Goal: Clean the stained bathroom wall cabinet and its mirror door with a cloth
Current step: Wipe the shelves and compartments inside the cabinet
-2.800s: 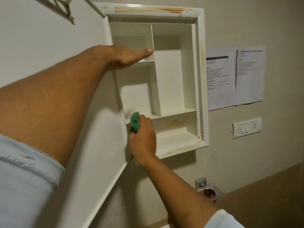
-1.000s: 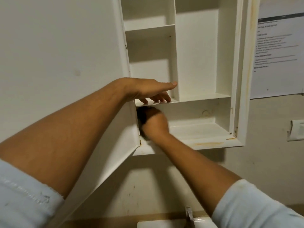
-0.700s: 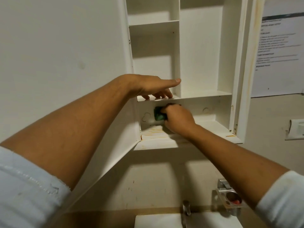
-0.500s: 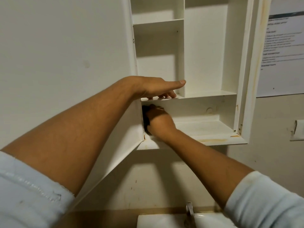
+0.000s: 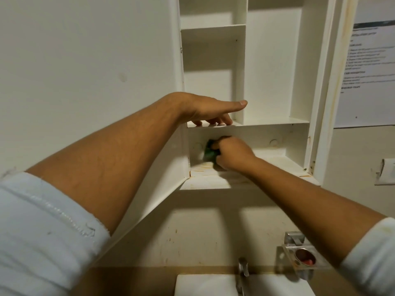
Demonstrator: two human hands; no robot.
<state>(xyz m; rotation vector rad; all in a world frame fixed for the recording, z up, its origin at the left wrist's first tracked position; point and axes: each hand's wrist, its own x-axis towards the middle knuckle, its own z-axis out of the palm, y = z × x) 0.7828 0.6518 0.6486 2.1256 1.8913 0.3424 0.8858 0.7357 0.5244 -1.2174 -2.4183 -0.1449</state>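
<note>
The cloth (image 5: 210,151) is blurred, mostly hidden by the right hand (image 5: 232,153) — paper notice (image 5: 372,67) text illegible, cut off.

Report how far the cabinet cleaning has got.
Done: the upper compartments look white and stain-free. In hand: the right hand presses the green cloth into the bottom compartment's back left corner; the left hand rests on the shelf above. Left: orange streaks on the bottom ledge and right frame; the door's mirror face is out of sight.
</note>
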